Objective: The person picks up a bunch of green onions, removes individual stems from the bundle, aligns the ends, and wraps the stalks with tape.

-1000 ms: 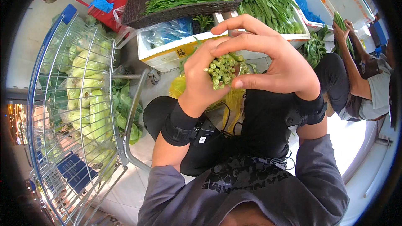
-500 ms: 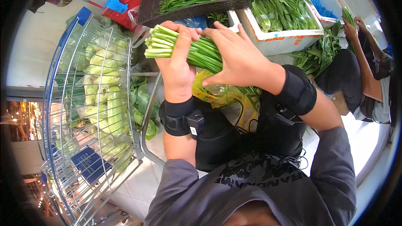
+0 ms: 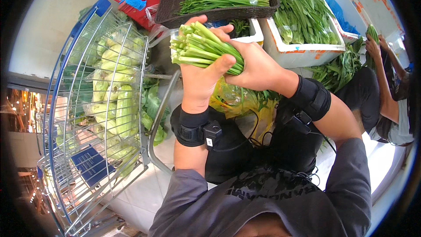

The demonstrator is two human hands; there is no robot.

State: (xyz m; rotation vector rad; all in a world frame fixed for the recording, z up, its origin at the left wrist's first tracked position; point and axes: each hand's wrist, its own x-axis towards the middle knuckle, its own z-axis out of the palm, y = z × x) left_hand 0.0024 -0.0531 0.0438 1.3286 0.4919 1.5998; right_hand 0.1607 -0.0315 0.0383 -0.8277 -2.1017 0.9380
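Bundle of green stalks (image 3: 206, 48) lies roughly level, cut ends pointing left, leafy ends right. Left hand (image 3: 199, 79) grip wrapped around the cut end; right hand (image 3: 256, 68) grip clamped mid-bundle, just beside it.

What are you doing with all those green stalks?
A person grips a thick bunch of green vegetable stalks with both hands, the left hand wrapped around it from below and the right hand clasped over it, cut ends pointing left. Below the bunch lies a yellow plastic bag. To the left stands a wire shopping cart full of pale green vegetables. Ahead, a dark woven basket holds a thin bundle of greens, beside a white foam box of leafy greens.
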